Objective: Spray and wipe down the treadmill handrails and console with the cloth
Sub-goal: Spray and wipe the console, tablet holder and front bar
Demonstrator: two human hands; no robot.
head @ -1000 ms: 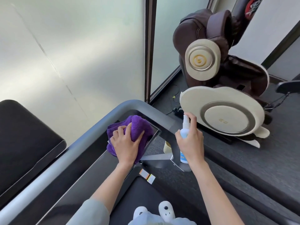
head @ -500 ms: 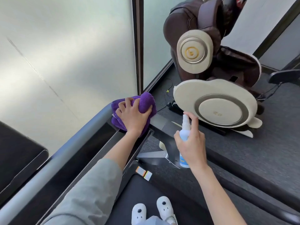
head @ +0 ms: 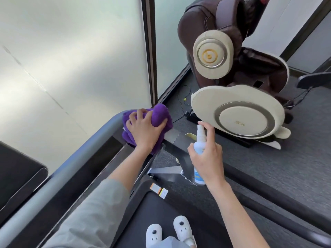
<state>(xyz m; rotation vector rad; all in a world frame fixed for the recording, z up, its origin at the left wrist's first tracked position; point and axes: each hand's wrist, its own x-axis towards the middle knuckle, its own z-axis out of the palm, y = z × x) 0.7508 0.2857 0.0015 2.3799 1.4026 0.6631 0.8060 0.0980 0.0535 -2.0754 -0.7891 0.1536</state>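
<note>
Grey carpet [head: 268, 167] covers the floor, and frosted glass panels [head: 71, 59] close off the room behind the treadmill. Nearest the camera, two white slippers [head: 168, 231] stand on the dark treadmill belt [head: 148, 212]. Just beyond the belt, the left hand [head: 143, 131] reaches forward from a grey sleeve [head: 93, 212], wrist bent, fingers spread and curled over the purple cloth [head: 159, 115]; its grip bunches the cloth and presses it onto the far corner of the treadmill's grey handrail [head: 53, 178], where the rail bends round above the dark console [head: 100, 161]. Right of the cloth (and a little nearer the camera) the bare right hand [head: 207, 158] holds the spray bottle [head: 199, 142] upright, its grip wrapped round the white-and-blue body, the index finger raised over the nozzle top. The bottle hangs over the treadmill's silver side bracket [head: 170, 170], apart from the cloth. Beyond the bottle, a brown and cream massage chair [head: 238, 108] stands on the carpet, with a dark cable [head: 180, 102] trailing on the floor between it and the glass. Left of the handrail, a black padded surface [head: 16, 170] fills the edge of the view.
</note>
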